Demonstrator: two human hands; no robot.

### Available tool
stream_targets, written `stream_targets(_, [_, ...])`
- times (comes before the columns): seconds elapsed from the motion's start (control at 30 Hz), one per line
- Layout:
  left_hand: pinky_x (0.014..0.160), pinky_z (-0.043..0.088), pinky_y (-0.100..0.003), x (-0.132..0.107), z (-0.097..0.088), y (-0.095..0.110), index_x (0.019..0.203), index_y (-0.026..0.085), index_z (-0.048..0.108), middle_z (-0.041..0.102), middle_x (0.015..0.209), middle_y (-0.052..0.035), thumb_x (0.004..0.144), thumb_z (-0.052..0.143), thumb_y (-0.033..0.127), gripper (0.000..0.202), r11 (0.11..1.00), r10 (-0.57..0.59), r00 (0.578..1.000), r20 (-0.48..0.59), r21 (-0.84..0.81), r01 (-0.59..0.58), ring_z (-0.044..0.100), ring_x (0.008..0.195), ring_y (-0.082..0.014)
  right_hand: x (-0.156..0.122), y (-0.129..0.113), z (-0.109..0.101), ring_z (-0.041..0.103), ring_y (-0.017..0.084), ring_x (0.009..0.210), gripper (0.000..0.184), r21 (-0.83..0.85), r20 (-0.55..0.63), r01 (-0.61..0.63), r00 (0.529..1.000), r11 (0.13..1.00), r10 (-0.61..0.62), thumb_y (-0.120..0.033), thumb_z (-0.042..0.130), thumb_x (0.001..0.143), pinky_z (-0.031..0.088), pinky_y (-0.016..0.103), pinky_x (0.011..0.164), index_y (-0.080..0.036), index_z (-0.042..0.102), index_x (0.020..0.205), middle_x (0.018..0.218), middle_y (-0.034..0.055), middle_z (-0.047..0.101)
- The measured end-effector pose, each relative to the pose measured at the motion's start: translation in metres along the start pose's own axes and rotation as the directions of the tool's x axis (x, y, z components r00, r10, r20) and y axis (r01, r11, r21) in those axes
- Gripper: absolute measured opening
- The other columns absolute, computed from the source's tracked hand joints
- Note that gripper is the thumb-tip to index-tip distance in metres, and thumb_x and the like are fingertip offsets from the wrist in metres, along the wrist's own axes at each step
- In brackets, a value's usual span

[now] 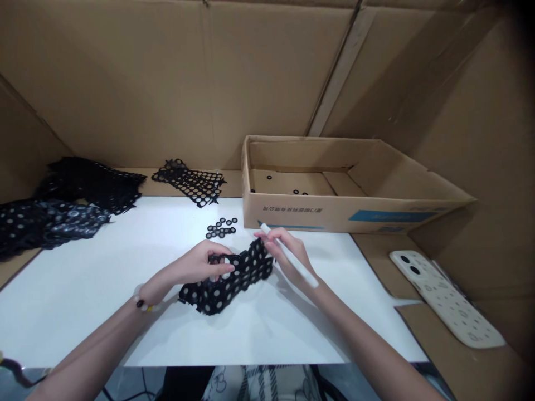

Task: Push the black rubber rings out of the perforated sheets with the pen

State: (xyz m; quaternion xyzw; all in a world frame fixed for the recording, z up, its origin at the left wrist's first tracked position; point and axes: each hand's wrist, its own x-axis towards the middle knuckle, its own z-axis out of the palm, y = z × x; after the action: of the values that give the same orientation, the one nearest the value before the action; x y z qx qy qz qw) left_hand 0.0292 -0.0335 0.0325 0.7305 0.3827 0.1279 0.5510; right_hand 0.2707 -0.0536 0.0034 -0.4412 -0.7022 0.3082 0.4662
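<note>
We've got the L hand [196,264] clamped on a black perforated sheet [229,287], fingers curled over its top edge & thumb side hidden behind it. The sheet is matte, maybe rubber or foam, we can't tell, w/ round holes in rows, and it's bent up off the white board [125,334], its lower edge resting there, just in front of us. R hand [288,250] grips a slim white stick [292,262] btwn fingers & palm, fingertips at the sheet's upper end; stick tip is cut off from view by nothing, but whether it touches the sheet is hard to make out. Beaded bracelet [142,301] on L wrist.

Small black rings [220,227] lie in a loose cluster just past the hands. Flat punched sheet [188,181] sits farther back, w/ a heap of similar sheets [54,223] at far L. Open cardboard box [334,214] at back, a few rings [295,191] on its floor, blue label on front. Cream holed plate [447,301] lies on brown card at R. Cardboard walls [125,72] surround the bench.
</note>
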Motion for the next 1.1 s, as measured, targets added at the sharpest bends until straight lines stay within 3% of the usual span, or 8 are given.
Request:
stream_targets(0.1, [0.046, 0.036, -0.02, -0.008, -0.012, 0.007, 0.064, 0.015, 0.061, 0.056, 0.053, 0.0007, 0.082, 0.062, 0.041, 0.032, 0.999, 0.04, 0.995, 0.086, -0.022, -0.038, 0.048, 0.047, -0.01, 0.001, -0.004, 0.003, 0.061, 0.023, 0.1, 0.032, 0.168, 0.213, -0.1, 0.975, 0.981, 0.063, -0.038, 0.07, 0.079, 0.045, 0.034, 0.083, -0.024, 0.043, 0.088, 0.11, 0.0079, 0.068])
stream_targets(0.23, [0.046, 0.037, -0.02, -0.023, -0.026, 0.015, 0.06, 0.013, 0.062, 0.057, 0.05, -0.0009, 0.08, 0.065, 0.041, 0.035, 0.993, 0.115, 0.967, 0.227, -0.056, -0.105, 0.046, 0.046, -0.0094, -0.003, -0.012, 0.004, 0.048, 0.012, 0.068, 0.039, 0.37, 0.568, -0.3, 0.822, 0.879, 0.041, -0.039, 0.075, 0.073, 0.038, 0.022, 0.059, -0.022, 0.04, 0.078, 0.079, -0.0011, 0.054])
stream_targets(0.4, [0.036, 0.033, -0.019, -0.034, -0.034, 0.018, 0.078, 0.014, 0.07, 0.065, 0.06, -0.0027, 0.081, 0.063, 0.043, 0.03, 0.997, -0.069, 0.921, 0.383, 0.011, 0.07, 0.046, 0.041, -0.0092, -0.003, -0.02, -0.005, 0.033, 0.009, 0.059, 0.04, 0.355, 0.694, -0.356, 0.72, 0.864, 0.011, -0.034, 0.076, 0.07, 0.027, 0.019, 0.051, -0.022, 0.039, 0.077, 0.069, -0.0066, 0.038])
stream_targets(0.47, [0.04, 0.038, -0.019, -0.029, -0.032, 0.015, 0.083, 0.015, 0.071, 0.067, 0.065, -0.0026, 0.085, 0.057, 0.042, 0.03, 0.99, -0.119, 0.959, 0.256, 0.109, 0.094, 0.053, 0.048, -0.0118, -0.001, -0.022, -0.009, 0.035, 0.011, 0.063, 0.032, 0.216, 0.669, -0.276, 0.741, 0.937, 0.064, -0.031, 0.071, 0.076, 0.029, 0.02, 0.055, -0.022, 0.04, 0.079, 0.072, -0.0055, 0.04])
stream_targets(0.6, [0.066, 0.046, -0.024, -0.013, -0.018, 0.001, 0.091, 0.02, 0.072, 0.072, 0.083, -0.003, 0.082, 0.06, 0.039, 0.024, 0.92, 0.028, 0.998, -0.056, 0.393, -0.004, 0.063, 0.074, -0.0181, -0.002, -0.021, -0.01, 0.038, 0.012, 0.068, 0.016, -0.044, 0.527, -0.09, 0.844, 0.995, 0.099, -0.02, 0.057, 0.083, 0.03, 0.022, 0.06, -0.023, 0.041, 0.083, 0.077, -0.0047, 0.046])
stream_targets(0.77, [0.081, 0.04, -0.032, 0.002, 0.001, -0.013, 0.084, 0.021, 0.071, 0.071, 0.076, -0.0012, 0.08, 0.064, 0.041, 0.021, 0.819, 0.081, 0.982, -0.168, 0.572, 0.03, 0.063, 0.071, -0.0193, -0.004, -0.01, -0.006, 0.041, 0.012, 0.062, 0.014, -0.198, 0.456, -0.04, 0.881, 0.979, 0.128, -0.02, 0.055, 0.081, 0.031, 0.021, 0.056, -0.024, 0.043, 0.086, 0.073, -0.0056, 0.049])
stream_targets(0.97, [0.068, 0.039, -0.026, 0.009, 0.008, -0.016, 0.073, 0.019, 0.069, 0.07, 0.074, 0.0007, 0.082, 0.061, 0.034, 0.019, 0.905, 0.026, 0.975, -0.218, 0.42, 0.07, 0.062, 0.071, -0.0175, -0.001, -0.006, -0.004, 0.056, 0.018, 0.071, 0.019, -0.185, 0.144, -0.116, 0.979, 0.976, 0.144, -0.039, 0.045, 0.093, 0.042, 0.028, 0.065, -0.023, 0.054, 0.101, 0.079, 0.0004, 0.061])
stream_targets(1.1, [0.068, 0.041, -0.026, 0.011, 0.008, -0.017, 0.073, 0.018, 0.07, 0.07, 0.073, 0.0001, 0.082, 0.06, 0.036, 0.022, 0.951, -0.031, 0.97, -0.243, 0.292, 0.103, 0.061, 0.073, -0.0186, -0.005, -0.013, 0.005, 0.064, 0.019, 0.084, 0.023, 0.002, 0.169, -0.106, 0.98, 0.994, 0.104, -0.034, 0.044, 0.095, 0.048, 0.029, 0.074, -0.022, 0.062, 0.102, 0.091, 0.004, 0.069])
